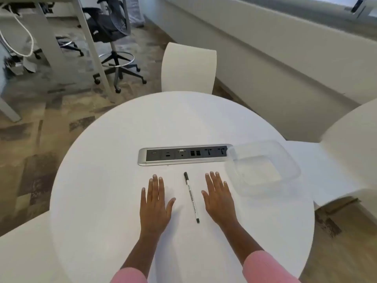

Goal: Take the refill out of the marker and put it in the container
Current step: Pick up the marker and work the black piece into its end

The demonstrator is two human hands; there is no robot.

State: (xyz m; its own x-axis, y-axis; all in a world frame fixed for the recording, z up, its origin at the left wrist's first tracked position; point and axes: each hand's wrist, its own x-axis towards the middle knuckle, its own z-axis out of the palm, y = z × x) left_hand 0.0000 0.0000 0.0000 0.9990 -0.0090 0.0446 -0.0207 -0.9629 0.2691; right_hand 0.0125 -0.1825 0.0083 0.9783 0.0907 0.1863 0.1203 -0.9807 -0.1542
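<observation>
Nothing of the task is done yet, judging by how things lie: the marker (191, 197) rests whole and capped on the round white bench (114, 160), its dark cap pointing away from the person, and the refill is presumably still inside it, out of sight. The left hand (155, 203) lies flat, palm down with fingers spread, just to the left of the marker and grasping nothing; the right hand (219, 198) lies the same way just to its right, also released and touching only the bench. The clear plastic container (263, 168) sits empty to the right, near the right hand, its far corner overlapping the end of the power socket strip (183, 154) set into the bench. Everything remains: picking up the marker, opening it, drawing out the refill and dropping it into the container
</observation>
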